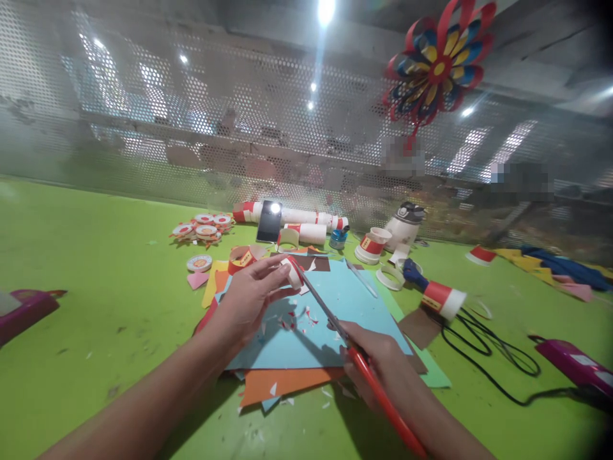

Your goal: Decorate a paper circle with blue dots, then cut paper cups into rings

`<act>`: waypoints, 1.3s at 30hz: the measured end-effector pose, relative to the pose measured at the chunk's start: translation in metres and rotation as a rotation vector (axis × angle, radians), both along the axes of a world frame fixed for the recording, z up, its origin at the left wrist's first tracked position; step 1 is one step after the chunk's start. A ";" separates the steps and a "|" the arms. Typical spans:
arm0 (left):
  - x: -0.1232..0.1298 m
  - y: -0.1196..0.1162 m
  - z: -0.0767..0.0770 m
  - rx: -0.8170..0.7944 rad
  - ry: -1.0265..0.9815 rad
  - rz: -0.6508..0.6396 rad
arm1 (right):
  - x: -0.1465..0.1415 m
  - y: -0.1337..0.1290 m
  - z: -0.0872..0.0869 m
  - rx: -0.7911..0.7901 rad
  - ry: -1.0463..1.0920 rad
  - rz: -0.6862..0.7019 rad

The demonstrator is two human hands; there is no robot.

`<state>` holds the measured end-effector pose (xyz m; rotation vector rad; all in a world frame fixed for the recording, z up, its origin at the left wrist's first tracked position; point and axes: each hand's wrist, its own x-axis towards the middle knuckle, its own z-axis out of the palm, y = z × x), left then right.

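Note:
Pinched in my left hand (249,295) is a small red-and-white paper cup piece (293,272), held above the paper stack. My right hand (371,351) grips a pair of scissors (330,313) with long metal blades and red handles. The blade tips reach up to the edge of the cup piece; I cannot tell whether they are cutting into it. Below both hands lies a light blue sheet (357,319) scattered with small red and white paper scraps (306,316). An orange sheet (287,385) sticks out under its near edge.
A phone (269,222) leans against long stacks of paper cups (311,217) at the back. Right of the paper are a cut white ring (390,278), a red-and-white cup (445,299) and a black cord (488,377). Round paper pieces (205,230) lie at the back left.

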<state>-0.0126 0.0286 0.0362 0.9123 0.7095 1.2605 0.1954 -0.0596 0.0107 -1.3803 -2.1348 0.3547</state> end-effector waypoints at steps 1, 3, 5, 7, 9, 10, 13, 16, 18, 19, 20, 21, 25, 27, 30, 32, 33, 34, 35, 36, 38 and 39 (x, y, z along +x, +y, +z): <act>0.000 0.000 0.000 0.003 0.003 0.004 | 0.001 0.000 -0.001 -0.001 0.000 0.000; 0.001 -0.001 -0.001 0.002 0.007 0.012 | 0.000 0.000 -0.001 -0.007 0.006 -0.017; 0.002 -0.002 0.000 -0.003 0.009 0.023 | -0.002 -0.002 0.001 -0.016 0.026 -0.042; 0.002 -0.002 0.000 -0.007 0.006 0.027 | -0.005 -0.004 0.005 -0.050 0.043 -0.053; 0.002 -0.002 0.000 -0.007 0.003 0.028 | -0.007 -0.005 0.007 -0.088 0.054 -0.059; 0.002 -0.002 0.000 -0.006 0.002 0.027 | -0.007 -0.006 0.006 -0.099 0.051 -0.065; 0.002 -0.002 0.000 -0.003 0.000 0.034 | -0.007 -0.006 0.002 -0.124 0.013 -0.096; 0.002 -0.002 0.001 -0.016 -0.004 0.043 | -0.008 -0.006 0.000 -0.134 -0.010 -0.108; 0.001 -0.002 0.002 -0.016 -0.012 0.043 | -0.009 -0.006 0.002 -0.104 0.007 -0.088; 0.001 -0.002 0.002 -0.016 -0.015 0.042 | -0.009 -0.006 0.003 -0.084 0.018 -0.074; 0.001 -0.001 0.001 -0.016 -0.017 0.041 | -0.010 -0.005 0.005 -0.068 0.029 -0.060; 0.000 -0.001 0.001 -0.018 -0.017 0.039 | -0.010 -0.005 0.006 -0.058 0.036 -0.050; -0.001 0.001 -0.003 -0.014 0.004 0.012 | -0.009 -0.003 0.011 -0.089 0.033 -0.054; -0.002 0.002 -0.004 0.000 0.022 -0.006 | -0.008 -0.003 0.013 -0.109 0.025 -0.045; -0.003 0.002 -0.004 0.010 0.038 -0.030 | -0.007 -0.004 0.015 -0.118 -0.004 -0.041; -0.003 0.002 -0.003 -0.002 0.034 -0.030 | -0.006 -0.004 0.016 -0.126 -0.015 -0.045; -0.003 0.002 -0.002 -0.011 0.031 -0.027 | -0.006 -0.004 0.016 -0.127 -0.016 -0.048; -0.003 0.002 -0.002 -0.020 0.027 -0.022 | -0.006 -0.005 0.016 -0.129 -0.019 -0.050; -0.003 0.001 -0.001 -0.027 0.025 -0.018 | -0.005 -0.005 0.016 -0.127 -0.023 -0.054; -0.003 0.001 -0.001 -0.031 0.024 -0.015 | -0.005 -0.005 0.016 -0.128 -0.033 -0.061; -0.002 0.001 0.000 -0.034 0.023 -0.016 | -0.004 -0.005 0.015 -0.123 -0.062 -0.078; -0.002 0.001 0.000 -0.035 0.021 -0.019 | -0.004 -0.005 0.014 -0.116 -0.073 -0.081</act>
